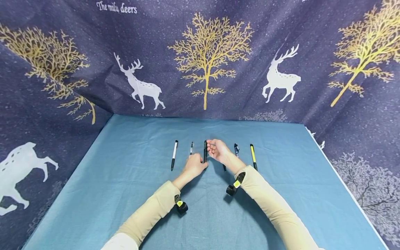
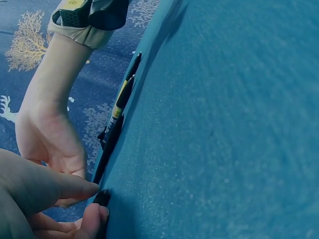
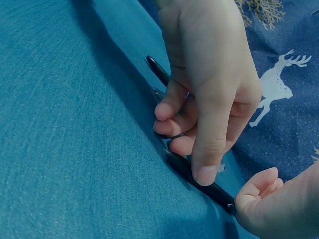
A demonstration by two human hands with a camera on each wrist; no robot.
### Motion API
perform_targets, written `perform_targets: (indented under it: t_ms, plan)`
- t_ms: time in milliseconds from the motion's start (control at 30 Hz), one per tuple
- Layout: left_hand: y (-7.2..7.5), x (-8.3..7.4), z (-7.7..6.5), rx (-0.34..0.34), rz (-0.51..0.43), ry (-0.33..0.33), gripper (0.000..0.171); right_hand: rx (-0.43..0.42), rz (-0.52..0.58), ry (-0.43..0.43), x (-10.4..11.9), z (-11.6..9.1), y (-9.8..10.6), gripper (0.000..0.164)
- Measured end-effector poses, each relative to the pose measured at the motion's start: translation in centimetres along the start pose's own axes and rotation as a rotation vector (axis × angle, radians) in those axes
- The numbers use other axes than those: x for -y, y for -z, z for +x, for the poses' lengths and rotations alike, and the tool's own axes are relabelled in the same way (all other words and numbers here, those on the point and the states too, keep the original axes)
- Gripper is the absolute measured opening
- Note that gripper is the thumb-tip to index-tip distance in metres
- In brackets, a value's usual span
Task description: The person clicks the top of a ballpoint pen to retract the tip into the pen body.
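Note:
A black pen (image 1: 205, 151) lies at the middle of a row of pens on the blue cloth. My left hand (image 1: 194, 164) pinches its near part between thumb and fingers; in the right wrist view the left thumb (image 3: 207, 172) lies against the barrel. At the pen's far end, the fingertips of my right hand (image 1: 218, 150) touch or nearly touch it, loosely bent. A clear pen (image 1: 192, 148) is just beyond the left hand, partly covered by it. Another black pen (image 2: 107, 152) lies beneath the right forearm, mostly hidden in the head view.
To the left is a white pen (image 1: 174, 155) with a black grip. On the right lie a dark blue patterned pen (image 1: 236, 150) and a yellow-and-black pen (image 1: 253, 156). A printed curtain (image 1: 218, 100) rises behind the blue cloth (image 1: 140, 194).

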State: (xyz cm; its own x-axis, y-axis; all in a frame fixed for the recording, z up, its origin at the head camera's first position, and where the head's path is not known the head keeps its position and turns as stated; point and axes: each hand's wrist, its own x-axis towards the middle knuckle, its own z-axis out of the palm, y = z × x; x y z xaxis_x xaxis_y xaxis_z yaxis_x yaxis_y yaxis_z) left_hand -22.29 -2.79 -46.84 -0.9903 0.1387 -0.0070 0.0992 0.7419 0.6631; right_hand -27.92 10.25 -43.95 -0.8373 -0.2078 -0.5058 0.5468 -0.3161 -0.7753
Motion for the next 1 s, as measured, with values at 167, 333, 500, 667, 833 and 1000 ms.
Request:
perform_targets:
  t_ms: [167,333,500,667,833,1000]
  plan:
    - [-0.01,-0.27,-0.04,0.013,0.002,0.016,0.051,0.003,-0.003,-0.004,-0.11,0.06,0.08,0.034]
    - [0.12,-0.40,0.02,0.004,0.018,0.020,0.048,0.005,-0.010,0.000,-0.24,0.17,0.20,0.034]
    - [0.36,-0.53,0.16,-0.005,0.041,0.050,0.027,0.000,-0.012,0.006,-0.36,0.19,0.26,0.026]
    - [0.39,-0.72,0.44,0.007,0.041,0.094,0.025,-0.007,-0.012,-0.007,-0.48,0.27,0.21,0.032]
    - [0.22,-0.83,0.71,-0.009,0.028,0.122,0.040,-0.001,-0.016,-0.021,-0.51,0.27,0.22,0.039]
    - [0.07,-0.77,0.64,0.006,0.026,0.121,0.037,0.001,0.002,-0.027,-0.56,0.24,0.45,0.033]
